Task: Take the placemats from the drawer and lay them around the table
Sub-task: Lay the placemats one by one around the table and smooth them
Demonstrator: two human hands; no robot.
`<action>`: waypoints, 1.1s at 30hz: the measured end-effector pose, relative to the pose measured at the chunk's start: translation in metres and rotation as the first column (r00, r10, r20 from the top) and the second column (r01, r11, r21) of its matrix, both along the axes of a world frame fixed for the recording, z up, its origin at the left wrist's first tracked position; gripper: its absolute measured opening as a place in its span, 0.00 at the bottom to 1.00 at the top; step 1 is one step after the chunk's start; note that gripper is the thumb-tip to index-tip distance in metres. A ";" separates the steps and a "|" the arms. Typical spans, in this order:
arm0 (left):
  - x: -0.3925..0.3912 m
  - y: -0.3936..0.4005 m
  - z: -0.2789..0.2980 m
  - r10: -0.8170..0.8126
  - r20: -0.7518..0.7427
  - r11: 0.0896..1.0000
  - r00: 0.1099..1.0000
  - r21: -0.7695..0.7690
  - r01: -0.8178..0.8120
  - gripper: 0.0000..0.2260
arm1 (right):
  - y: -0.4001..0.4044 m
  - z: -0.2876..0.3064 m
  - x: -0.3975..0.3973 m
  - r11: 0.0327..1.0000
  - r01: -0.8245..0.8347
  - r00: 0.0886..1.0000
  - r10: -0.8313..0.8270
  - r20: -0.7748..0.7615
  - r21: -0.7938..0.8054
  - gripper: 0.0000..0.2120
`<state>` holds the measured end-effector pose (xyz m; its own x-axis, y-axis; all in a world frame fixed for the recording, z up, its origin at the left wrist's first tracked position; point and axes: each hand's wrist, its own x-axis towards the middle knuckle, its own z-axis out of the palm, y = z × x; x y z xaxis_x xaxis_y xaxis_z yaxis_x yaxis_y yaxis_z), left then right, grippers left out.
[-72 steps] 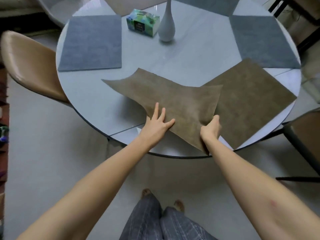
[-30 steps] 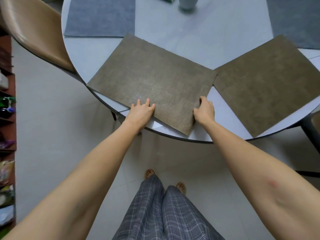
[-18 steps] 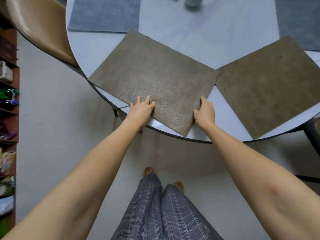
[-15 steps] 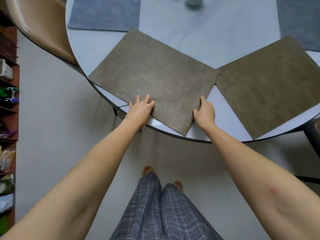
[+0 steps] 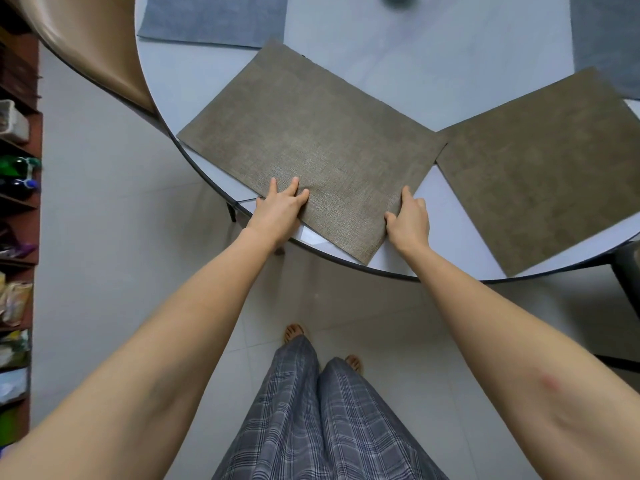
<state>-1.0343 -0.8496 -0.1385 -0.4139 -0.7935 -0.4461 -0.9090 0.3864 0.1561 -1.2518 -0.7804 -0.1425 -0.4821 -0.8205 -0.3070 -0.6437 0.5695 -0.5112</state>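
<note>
The mat [image 5: 304,147], in the air a moment ago, now lies flat on the table [image 5: 398,74] under the flat-fingered left hand [image 5: 280,211], the right hand [image 5: 408,221] nudging its edge; nearly placed.

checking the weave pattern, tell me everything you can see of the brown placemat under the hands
The brown placemat is a thin olive-brown rectangle with a fine woven texture. It lies flat and skewed on the round table; its near corner reaches the rim. The left hand presses its near edge with straight fingers; the right hand touches its right edge. Its far right corner meets or nearly meets a second brown mat.
</note>
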 end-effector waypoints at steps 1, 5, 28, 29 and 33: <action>0.000 0.000 0.000 0.000 -0.004 1.000 1.000 0.000 0.000 0.27 | 0.000 0.000 0.000 1.000 0.002 1.000 -0.002 0.002 0.000 0.24; 0.000 -0.001 0.000 0.003 -0.013 1.000 1.000 0.005 -0.003 0.27 | -0.001 -0.002 -0.001 1.000 0.004 1.000 -0.004 0.004 0.005 0.24; -0.006 0.001 0.018 -0.008 -0.040 1.000 0.999 0.022 0.009 0.25 | 0.006 0.000 0.003 0.999 -0.009 0.994 0.005 -0.110 -0.036 0.27; -0.007 0.001 0.023 -0.009 -0.036 1.000 0.999 0.002 0.009 0.24 | 0.006 0.001 0.007 0.998 -0.034 0.976 0.021 -0.215 -0.061 0.27; 0.001 -0.002 0.024 0.099 -0.048 0.991 0.994 -0.081 -0.103 0.27 | -0.020 0.001 0.037 0.958 -0.262 0.905 0.201 -0.375 -0.119 0.27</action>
<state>-1.0333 -0.8515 -0.1141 -0.3473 -0.8661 -0.3596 -0.9371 0.3061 0.1677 -1.2151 -0.8004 -0.1418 -0.3246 -0.9458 -0.0041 -0.9029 0.3111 -0.2966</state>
